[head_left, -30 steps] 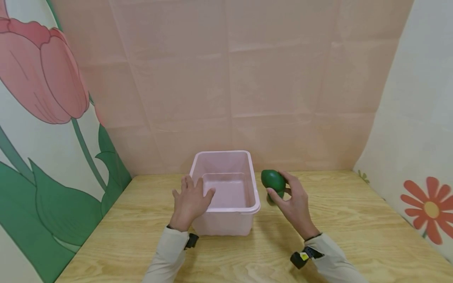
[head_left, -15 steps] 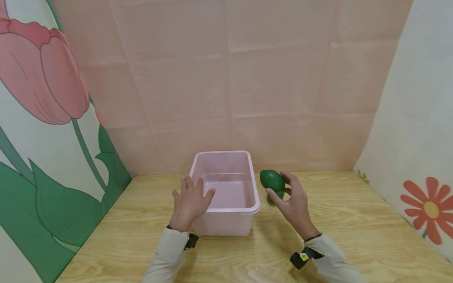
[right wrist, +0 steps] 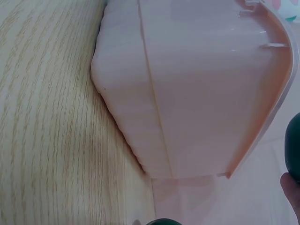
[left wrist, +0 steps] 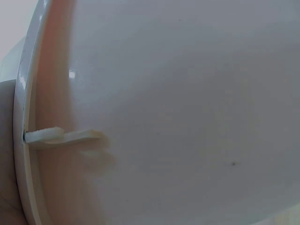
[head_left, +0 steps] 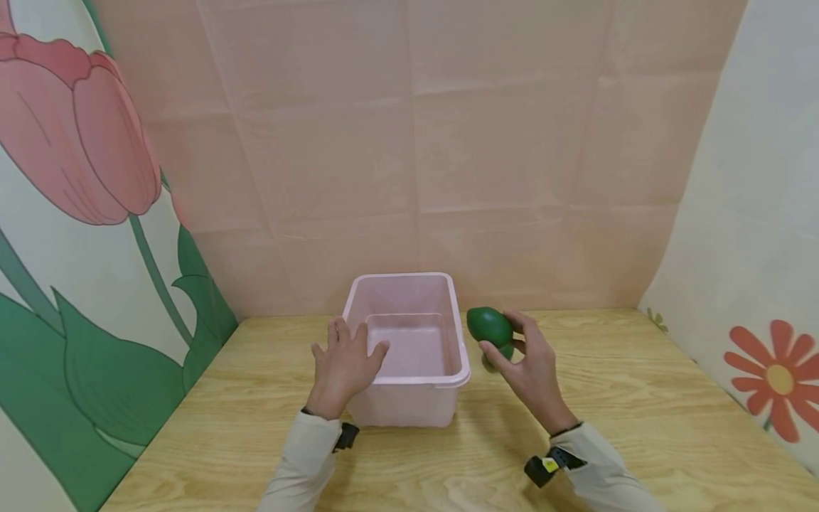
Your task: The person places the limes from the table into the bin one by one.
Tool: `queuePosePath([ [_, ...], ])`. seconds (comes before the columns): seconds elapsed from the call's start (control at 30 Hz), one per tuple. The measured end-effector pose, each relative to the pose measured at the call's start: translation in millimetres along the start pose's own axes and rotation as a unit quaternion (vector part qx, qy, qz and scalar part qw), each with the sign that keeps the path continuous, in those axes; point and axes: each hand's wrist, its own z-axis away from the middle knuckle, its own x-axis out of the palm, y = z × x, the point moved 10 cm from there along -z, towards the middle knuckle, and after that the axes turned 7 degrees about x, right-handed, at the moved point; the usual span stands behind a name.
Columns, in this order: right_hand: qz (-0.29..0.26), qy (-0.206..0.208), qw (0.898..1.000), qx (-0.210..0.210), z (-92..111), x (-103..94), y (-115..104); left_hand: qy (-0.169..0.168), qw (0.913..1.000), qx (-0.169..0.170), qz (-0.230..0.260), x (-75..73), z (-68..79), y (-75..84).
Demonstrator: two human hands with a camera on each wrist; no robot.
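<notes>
A pale pink plastic bin (head_left: 404,405) stands at mid-table. My left hand (head_left: 344,368), fingers spread and palm down, rests on its near left rim; in the left wrist view the hand (left wrist: 7,159) lies along that rim. To the right of the bin, my right hand (head_left: 536,366) pinches a glossy dark green fruit (head_left: 488,325), lime-like with a pointed end, between thumb and fingers. Partly hidden below it is a second green round thing (head_left: 507,352). In the right wrist view the held fruit (right wrist: 293,150) shows at the right edge.
The wood-grain table (head_left: 640,412) reaches back to a pinkish-beige sheet (head_left: 499,156). Side panels carry a printed tulip (head_left: 83,135) on the left and a red flower (head_left: 779,380) on the right. Black wrist cameras (head_left: 540,469) sit on both wrists.
The pinched fruit has turned slightly in my right fingers, its pointed end moving a little left toward the bin. My left hand and the bin have stayed still.
</notes>
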Motion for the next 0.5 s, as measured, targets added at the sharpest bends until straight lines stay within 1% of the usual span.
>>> queuePosePath([
  [0.5, 0.000, -0.002, 1.000, -0.022, 1.3, 0.4, -5.8, -0.002, 1.0000, -0.001, 0.004, -0.4, 0.9, 0.7],
])
